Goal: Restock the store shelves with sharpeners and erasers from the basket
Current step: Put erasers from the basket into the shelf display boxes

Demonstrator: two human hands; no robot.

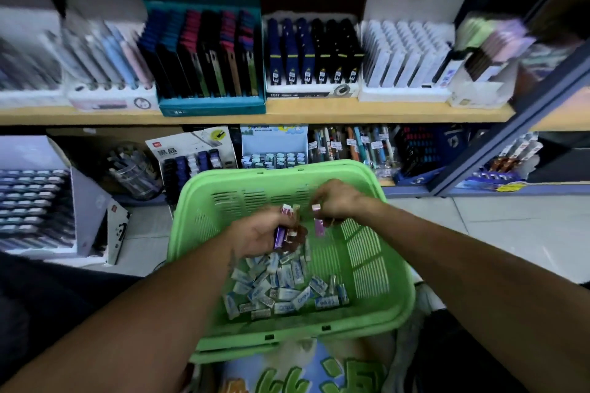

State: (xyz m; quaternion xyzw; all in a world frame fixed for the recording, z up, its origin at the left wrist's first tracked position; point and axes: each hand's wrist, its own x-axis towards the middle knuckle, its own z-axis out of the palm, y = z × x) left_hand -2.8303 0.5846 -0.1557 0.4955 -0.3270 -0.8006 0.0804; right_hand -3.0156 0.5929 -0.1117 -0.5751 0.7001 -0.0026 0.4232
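Nearest me: green basket (376,306), erasers (281,287) heaped at its near-left corner. Behind: floor tiles (510,226), wooden shelf (319,113) w/ pen displays. My left hand (255,238) grips purple sharpeners (279,237); right hand (335,201) pinches a pink sharpener (319,226), over basket's middle.

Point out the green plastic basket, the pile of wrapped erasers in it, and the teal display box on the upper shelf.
Green plastic basket (396,268): head view, on its right slotted wall.
Pile of white-and-blue wrapped erasers (281,287): head view, on the middle of the pile.
Teal cardboard display box (212,105): head view, on its front lip.
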